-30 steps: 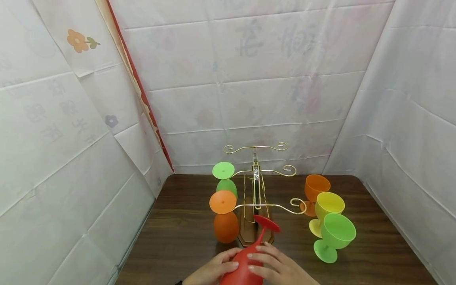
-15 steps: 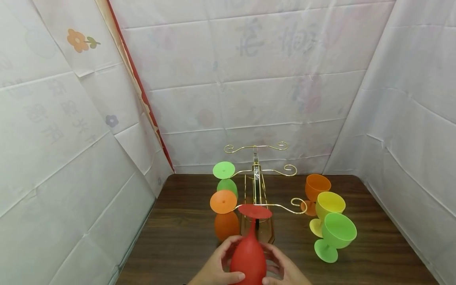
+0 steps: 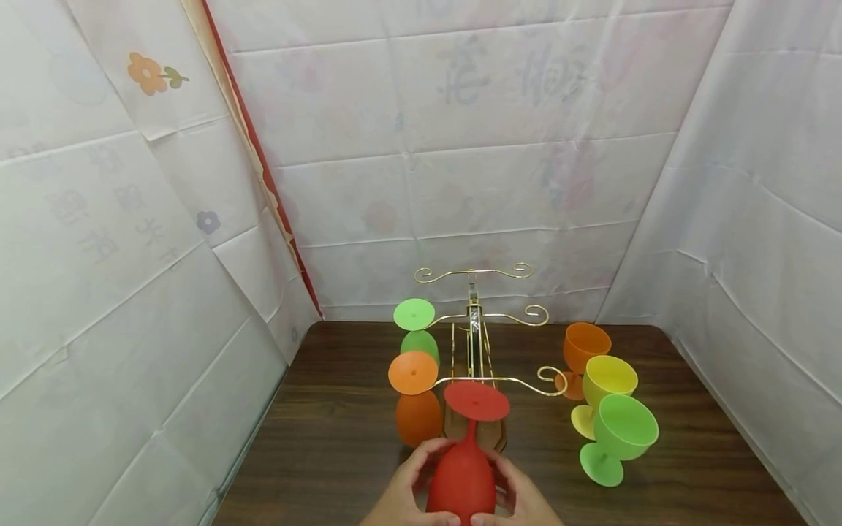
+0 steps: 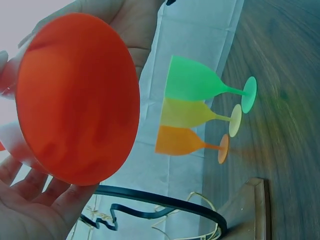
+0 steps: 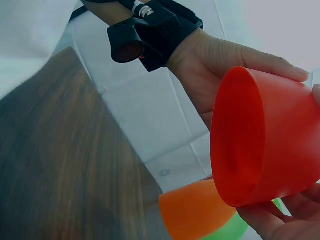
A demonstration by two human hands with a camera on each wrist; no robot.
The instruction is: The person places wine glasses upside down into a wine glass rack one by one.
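Hands of the person are both closed round one red goblet (image 3: 462,482): left hand (image 3: 409,491) grasps its bowl from the left side, right hand (image 3: 521,495) from the right side, with the thumbs at the near side. The goblet is held upside down, so its round foot (image 3: 476,402) is on top, and the wrist views show its wide open mouth. It is placed before the near end of a wire rack (image 3: 475,343); whether the foot touches the nearest wire arm, I cannot tell.

This rack is gold in colour, has curled arms at both sides, and stands on a brown wooden base (image 3: 493,437). On its left side two goblets hang with the foot upward: an orange goblet (image 3: 413,376) on the nearest arm and a green goblet (image 3: 416,320) on the middle arm.

To the right of the rack, well apart from the hands, three more goblets stand upright in a row: orange one (image 3: 586,351) farthest, yellow one (image 3: 608,383) between, light green one (image 3: 625,431) nearest. Under everything is a dark wood-grain table (image 3: 316,438). Around it are white sheets (image 3: 342,197), printed with flowers and faint characters.
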